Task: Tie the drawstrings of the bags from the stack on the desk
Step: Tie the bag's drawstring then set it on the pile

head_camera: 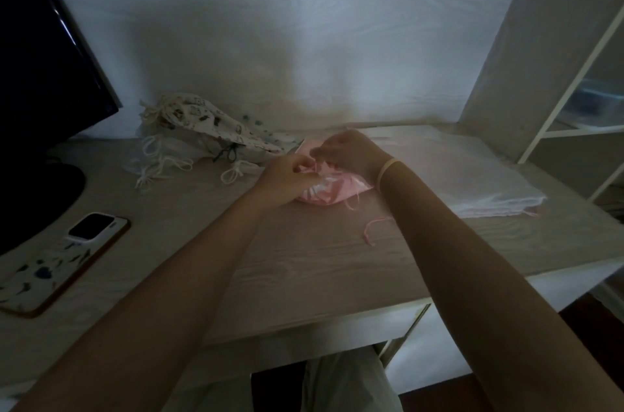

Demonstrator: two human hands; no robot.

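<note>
Far on the left of the desk (pixel 320 263) lies a pile of bags (pixel 206 138) with looped white strings. In the middle sits a pink bag (pixel 332 190). The left hand (pixel 287 180) pinches its pink drawstring (pixel 312 168) at the bag's top, and the right hand (pixel 347 151) pinches it too, just beside. I think the knot is being made now. Next, both hands should pull the string snug. A flat stack of bags (pixel 472 178) waits on the right.
</note>
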